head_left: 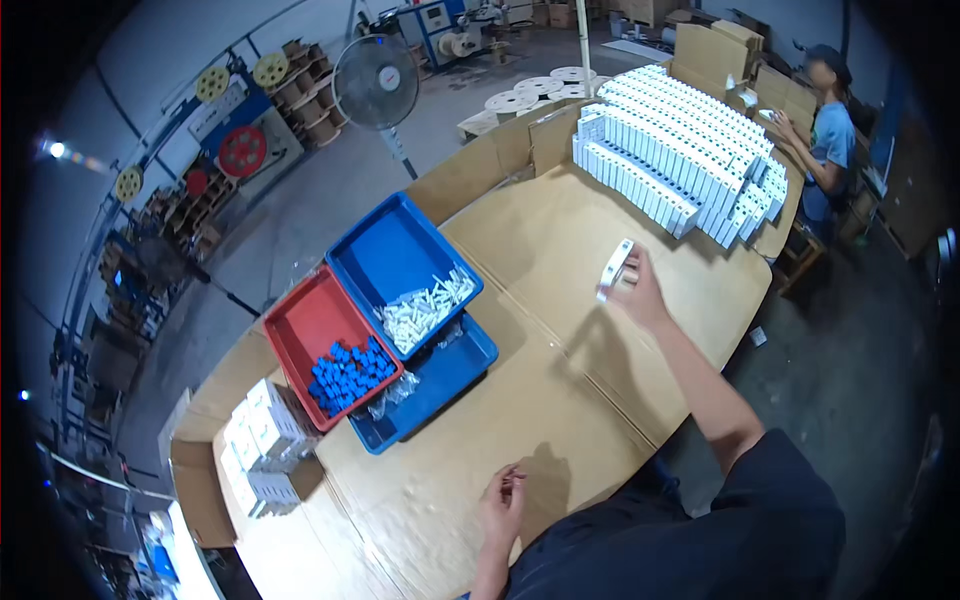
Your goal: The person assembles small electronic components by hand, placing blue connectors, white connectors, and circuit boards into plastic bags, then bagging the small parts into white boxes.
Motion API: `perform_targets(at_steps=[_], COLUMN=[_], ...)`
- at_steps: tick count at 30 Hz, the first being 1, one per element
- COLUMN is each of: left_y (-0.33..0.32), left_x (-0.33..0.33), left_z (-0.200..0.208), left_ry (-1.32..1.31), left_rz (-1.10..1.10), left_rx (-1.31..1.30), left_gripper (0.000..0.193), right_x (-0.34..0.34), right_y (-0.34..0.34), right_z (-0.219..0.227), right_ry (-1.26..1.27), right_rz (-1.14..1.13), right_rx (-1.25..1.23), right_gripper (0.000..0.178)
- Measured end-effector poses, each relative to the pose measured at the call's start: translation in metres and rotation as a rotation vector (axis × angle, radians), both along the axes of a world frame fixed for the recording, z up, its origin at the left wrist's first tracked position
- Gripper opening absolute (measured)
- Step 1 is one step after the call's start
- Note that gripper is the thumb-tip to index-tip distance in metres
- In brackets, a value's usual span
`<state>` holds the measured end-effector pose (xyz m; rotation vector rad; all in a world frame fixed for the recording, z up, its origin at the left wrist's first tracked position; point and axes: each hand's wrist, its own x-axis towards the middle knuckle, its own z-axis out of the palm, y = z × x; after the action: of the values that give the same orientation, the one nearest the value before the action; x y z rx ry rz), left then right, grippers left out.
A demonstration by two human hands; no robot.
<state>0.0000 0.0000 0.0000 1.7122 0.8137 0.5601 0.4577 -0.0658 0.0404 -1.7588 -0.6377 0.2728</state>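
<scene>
My right hand [637, 290] is raised over the right part of the cardboard-covered table and closed round a slim white plastic housing [616, 265], which is held tilted. Beyond it, at the far right, stand long tight rows of similar white housings [680, 140]. My left hand [503, 503] hovers near the table's front edge, fingers loosely curled and a little apart, with no object visible in it. To its far left, a red tray [310, 310] holds small blue blocks [350, 375]. A blue tray [385, 250] next to it holds small white parts [425, 310].
Under these trays sits another blue tray [440, 385] with clear plastic film. White pieces are stacked [265, 425] at the left end, beside a cardboard wall [200, 490]. A fan [377, 85] stands behind the table. Another person [828, 140] works at the far right.
</scene>
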Motion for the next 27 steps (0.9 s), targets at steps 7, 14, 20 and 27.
perform_targets(at_steps=[7, 14, 20, 27], left_y=[-0.016, -0.013, -0.008, -0.01], left_x=[0.017, 0.021, 0.021, 0.032], left_z=[-0.023, -0.02, -0.023, -0.022], left_ry=[0.17, 0.295, 0.353, 0.305], left_rz=[0.127, 0.108, 0.08, 0.092], left_rx=[0.192, 0.399, 0.423, 0.491], left_gripper=[0.019, 0.021, 0.021, 0.016], right_x=[0.143, 0.25, 0.307, 0.355], right_y=[0.029, 0.078, 0.122, 0.16], right_z=[0.027, 0.03, 0.043, 0.034], right_ry=[-0.317, -0.281, -0.406, -0.432], right_rz=[-0.423, -0.547, -0.547, -0.569], right_rx=[-0.016, -0.036, -0.163, -0.232], right_gripper=[0.116, 0.117, 0.115, 0.114])
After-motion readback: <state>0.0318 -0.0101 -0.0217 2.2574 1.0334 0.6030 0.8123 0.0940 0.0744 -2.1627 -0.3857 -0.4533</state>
